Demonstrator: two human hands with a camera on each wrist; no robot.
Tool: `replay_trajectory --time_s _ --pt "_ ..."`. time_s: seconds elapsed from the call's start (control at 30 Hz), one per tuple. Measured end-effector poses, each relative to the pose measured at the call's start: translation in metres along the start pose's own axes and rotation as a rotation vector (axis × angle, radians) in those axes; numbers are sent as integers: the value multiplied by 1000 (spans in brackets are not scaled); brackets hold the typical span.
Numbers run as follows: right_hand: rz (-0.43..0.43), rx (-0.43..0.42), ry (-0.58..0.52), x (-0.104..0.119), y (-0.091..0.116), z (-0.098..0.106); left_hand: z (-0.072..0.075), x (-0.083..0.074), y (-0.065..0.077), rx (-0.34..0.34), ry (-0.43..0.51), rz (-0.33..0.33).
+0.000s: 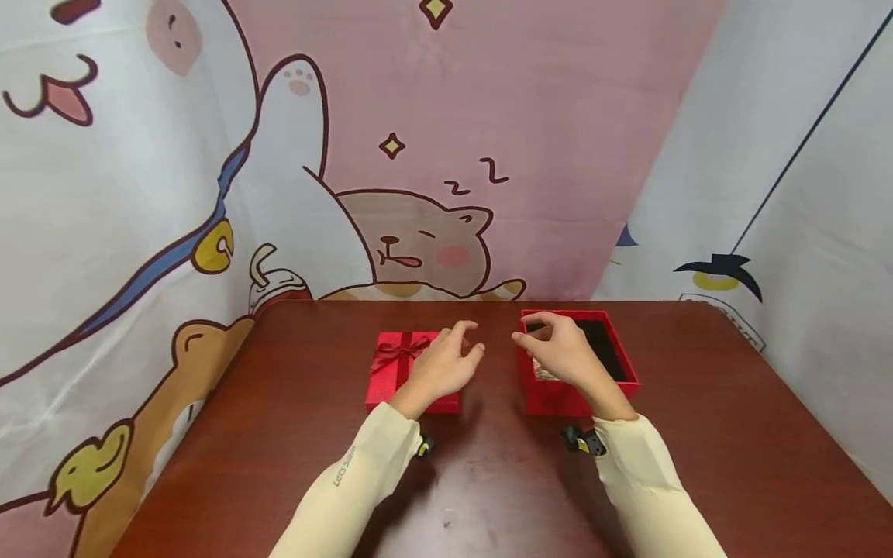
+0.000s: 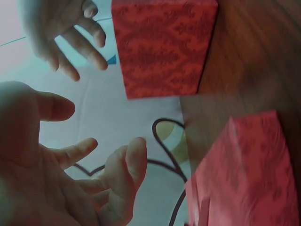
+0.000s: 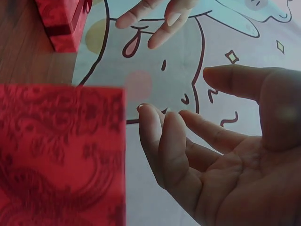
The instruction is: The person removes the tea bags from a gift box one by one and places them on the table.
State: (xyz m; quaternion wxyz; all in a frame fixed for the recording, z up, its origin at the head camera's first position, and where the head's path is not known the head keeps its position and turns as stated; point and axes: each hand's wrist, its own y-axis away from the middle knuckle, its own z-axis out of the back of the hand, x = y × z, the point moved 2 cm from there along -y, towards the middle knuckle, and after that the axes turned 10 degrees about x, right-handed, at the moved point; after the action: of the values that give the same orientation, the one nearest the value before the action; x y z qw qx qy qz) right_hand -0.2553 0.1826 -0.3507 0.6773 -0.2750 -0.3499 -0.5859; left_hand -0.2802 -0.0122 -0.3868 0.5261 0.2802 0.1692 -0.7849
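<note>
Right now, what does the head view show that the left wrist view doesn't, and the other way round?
Only the head view shows inside the open box, with its dark lining, plus both pale sleeves and the sleeping cartoon animal behind.

Only the left wrist view shows the palm side of the left hand and, clearly, the swirling pattern on the open box's outside.

Both share the two hands, the open box, the ribboned box, the table and the printed cloth.

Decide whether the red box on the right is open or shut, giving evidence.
Open: no lid covers the red box, and its dark interior shows.
</note>
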Motion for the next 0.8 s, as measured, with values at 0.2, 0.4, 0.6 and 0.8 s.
replay_trajectory --time_s 0.2,0.4,0.6,0.8 --pt "-3 -20 39 -9 0 9 -20 -11 -7 16 9 -26" --pt "-47 -11 42 -22 0 18 -28 -23 -12 25 28 -39" --pt "-87 2 11 -35 0 22 -38 -35 -18 35 102 -46" --pt "-95 -13 -1 -44 -1 26 -47 -43 -23 4 143 -34"
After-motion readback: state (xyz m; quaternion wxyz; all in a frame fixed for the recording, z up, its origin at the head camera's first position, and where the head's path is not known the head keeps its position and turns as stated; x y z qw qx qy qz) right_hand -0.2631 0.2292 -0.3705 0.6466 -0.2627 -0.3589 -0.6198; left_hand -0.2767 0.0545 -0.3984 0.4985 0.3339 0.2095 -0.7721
